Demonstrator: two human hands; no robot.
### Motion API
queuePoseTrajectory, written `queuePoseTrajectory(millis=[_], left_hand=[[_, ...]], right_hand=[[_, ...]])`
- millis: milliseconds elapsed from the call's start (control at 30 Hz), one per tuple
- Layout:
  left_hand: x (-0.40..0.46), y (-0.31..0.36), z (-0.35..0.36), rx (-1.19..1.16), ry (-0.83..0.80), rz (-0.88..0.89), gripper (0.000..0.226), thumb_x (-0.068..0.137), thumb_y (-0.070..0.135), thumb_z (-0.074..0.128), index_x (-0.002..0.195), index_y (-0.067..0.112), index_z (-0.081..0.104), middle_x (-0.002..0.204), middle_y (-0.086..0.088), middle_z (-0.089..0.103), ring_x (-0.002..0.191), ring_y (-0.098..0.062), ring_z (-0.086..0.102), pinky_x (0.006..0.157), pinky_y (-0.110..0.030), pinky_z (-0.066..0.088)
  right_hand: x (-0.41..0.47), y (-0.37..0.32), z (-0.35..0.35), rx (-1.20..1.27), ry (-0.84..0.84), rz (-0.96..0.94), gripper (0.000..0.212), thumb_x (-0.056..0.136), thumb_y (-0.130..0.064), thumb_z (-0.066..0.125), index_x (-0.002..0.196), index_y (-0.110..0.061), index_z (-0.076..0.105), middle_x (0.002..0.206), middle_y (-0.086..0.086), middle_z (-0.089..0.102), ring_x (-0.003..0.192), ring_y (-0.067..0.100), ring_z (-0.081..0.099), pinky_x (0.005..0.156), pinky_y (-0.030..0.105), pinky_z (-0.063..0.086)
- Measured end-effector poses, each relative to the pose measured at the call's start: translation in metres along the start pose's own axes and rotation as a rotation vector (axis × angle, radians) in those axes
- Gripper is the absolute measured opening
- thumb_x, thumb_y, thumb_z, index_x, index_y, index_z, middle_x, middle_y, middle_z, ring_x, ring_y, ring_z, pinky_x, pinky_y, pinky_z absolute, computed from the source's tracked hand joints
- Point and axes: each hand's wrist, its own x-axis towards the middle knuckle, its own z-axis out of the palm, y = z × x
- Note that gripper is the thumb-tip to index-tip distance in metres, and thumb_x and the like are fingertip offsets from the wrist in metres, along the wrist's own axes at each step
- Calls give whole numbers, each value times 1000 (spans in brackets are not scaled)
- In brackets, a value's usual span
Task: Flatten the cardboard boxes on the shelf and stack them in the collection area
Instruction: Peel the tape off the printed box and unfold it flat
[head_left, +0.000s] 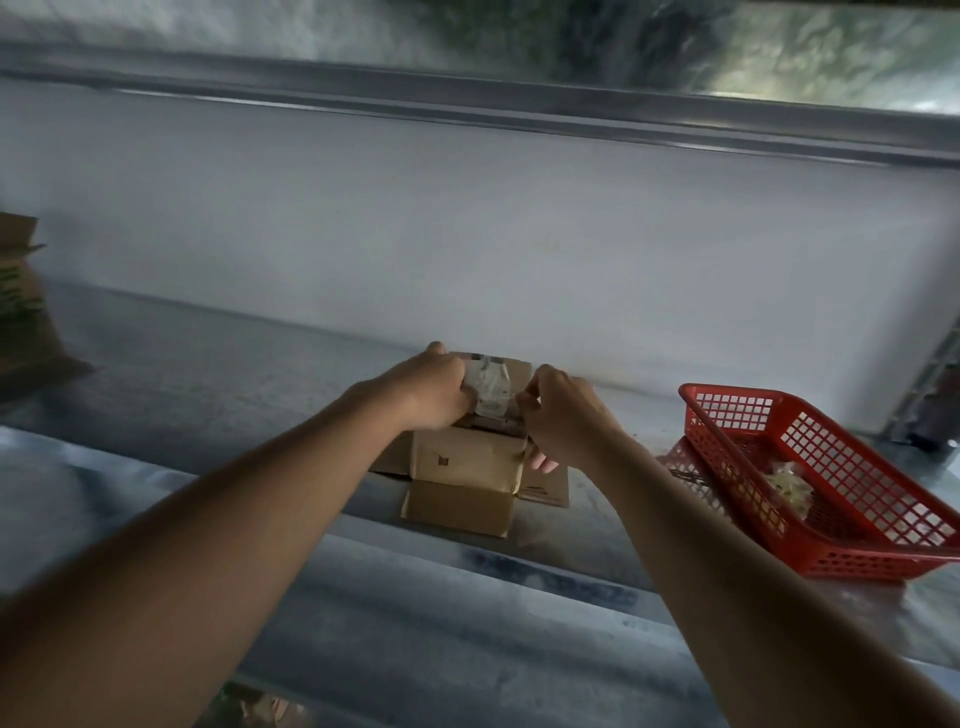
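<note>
A small brown cardboard box sits on the metal shelf against the white back wall, its flaps spread out. A strip of clear, crumpled tape runs across its top. My left hand grips the box's top left edge beside the tape. My right hand pinches the tape's right side, with its lower fingers curled round the box's right edge. A second brown box stands at the far left, cut off by the frame.
A red plastic mesh basket lies on the shelf at the right, holding a pale crumpled wad. A red mesh lid or second basket lies under its left end. The shelf's front lip runs across the lower frame.
</note>
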Motion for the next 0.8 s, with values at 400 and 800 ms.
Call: queuePoseTrajectory(millis=[400,800], left_hand=[[-5,-11,6,99,-240,222,78,102,70,27,166,29,8,172,12,-3,158,-11,-8,126,-41,2],[7,-16,-14,151,-366,277,58,107,56,32,162,46,14,171,17,1,158,-18,-8,126,-45,-10]], right_hand=[[9,10,-11,-139,410,-96,14,104,-19,56,92,-13,57,101,8,57,81,23,56,66,37,47],[6,42,-37,-138,515,45,12,98,-1,63,108,-6,66,113,12,61,87,19,52,69,31,40]])
